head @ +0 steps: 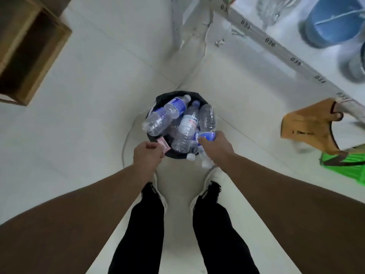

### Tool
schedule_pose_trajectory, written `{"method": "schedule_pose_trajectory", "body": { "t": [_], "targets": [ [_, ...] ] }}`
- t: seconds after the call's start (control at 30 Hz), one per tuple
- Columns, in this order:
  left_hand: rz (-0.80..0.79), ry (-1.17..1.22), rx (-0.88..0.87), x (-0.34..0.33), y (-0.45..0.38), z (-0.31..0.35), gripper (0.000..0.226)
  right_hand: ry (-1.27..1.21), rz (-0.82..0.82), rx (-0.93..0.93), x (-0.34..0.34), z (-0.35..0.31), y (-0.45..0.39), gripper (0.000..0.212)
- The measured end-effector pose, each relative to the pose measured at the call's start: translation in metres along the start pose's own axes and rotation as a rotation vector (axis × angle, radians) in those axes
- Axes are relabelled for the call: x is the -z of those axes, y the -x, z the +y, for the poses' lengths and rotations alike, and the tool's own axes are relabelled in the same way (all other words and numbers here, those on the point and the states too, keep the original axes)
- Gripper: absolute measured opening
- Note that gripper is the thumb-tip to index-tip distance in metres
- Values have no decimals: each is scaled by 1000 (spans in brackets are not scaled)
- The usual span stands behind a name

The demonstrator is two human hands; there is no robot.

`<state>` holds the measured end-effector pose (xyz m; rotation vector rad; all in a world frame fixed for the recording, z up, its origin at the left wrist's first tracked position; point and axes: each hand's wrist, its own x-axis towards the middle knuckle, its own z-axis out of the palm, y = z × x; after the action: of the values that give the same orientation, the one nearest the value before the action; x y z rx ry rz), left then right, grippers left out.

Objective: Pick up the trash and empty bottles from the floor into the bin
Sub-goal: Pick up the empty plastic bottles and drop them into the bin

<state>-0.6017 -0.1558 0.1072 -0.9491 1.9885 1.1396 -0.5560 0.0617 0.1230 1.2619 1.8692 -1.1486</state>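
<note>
On the white floor (pixel 88 119), before the person's shoes, stands a black bin (pixel 158 101) heaped with empty bottles (pixel 185 131). Over its near rim, the right hand (pixel 216 148) has its fingers closed around a clear bottle (pixel 207 123). The left hand (pixel 147 155) pinches a small pink wrapper (pixel 165 145).

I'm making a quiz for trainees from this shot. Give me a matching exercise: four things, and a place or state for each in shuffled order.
Things:
1. bin
2. pink wrapper
3. wooden box
4. brown bag

Places or states:
A. hangs from the shelf rail, right
B. pinched in the left hand
C. heaped with bottles
D. upper left

Pairs: 1-C, 2-B, 3-D, 4-A
</note>
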Motion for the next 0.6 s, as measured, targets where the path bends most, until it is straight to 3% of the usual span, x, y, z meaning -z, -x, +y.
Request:
{"method": "schedule_pose_trajectory", "body": {
  "t": [0.07, 0.2, 0.37, 0.47, 0.6],
  "targets": [
    [4, -23, -12, -18, -22, -5, 4, 99, 2, 85, -15, 8, -19, 41],
    [56, -133, -75, -38, -42, -9, 15, 319, 45, 187, -26, 12, -42, 62],
    [79, -340, -263, -40, -44, -3, 17, 463, -16, 181, -23, -11, -52, 93],
    [119, -406, -351, -37, -34, 6, 11, 489, -53, 114, -16, -25, -54, 87],
    [164, -519, -348, -25, -10, 19, 21, 478, -41, 83, -3, -33, -47, 82]
  ]
}}
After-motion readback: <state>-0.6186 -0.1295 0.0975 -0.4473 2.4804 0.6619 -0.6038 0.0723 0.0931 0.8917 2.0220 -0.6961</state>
